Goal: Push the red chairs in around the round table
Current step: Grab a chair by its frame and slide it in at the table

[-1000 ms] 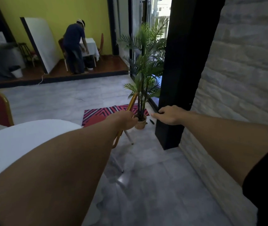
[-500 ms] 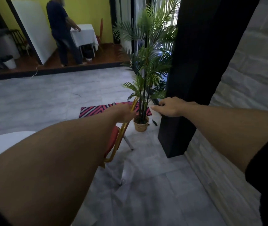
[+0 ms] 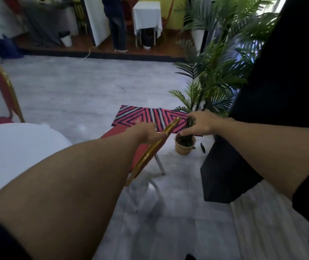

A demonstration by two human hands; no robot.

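Fingers of the left hand [image 3: 148,135] clamp the red chair [image 3: 151,150] backrest; the right hand [image 3: 199,124], spread apart, hovers nearby. A careless shove could topple the potted palm [image 3: 184,146] beside it.

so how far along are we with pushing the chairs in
Done: nothing clearly; the far red chair at the round table may be in, I can't tell. In hand: left hand grips the near chair's gold backrest; right hand open beside it. Left: push this chair in.

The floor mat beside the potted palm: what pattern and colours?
Nested zigzag stripes in pink-red, black and white on the floor mat, head view.
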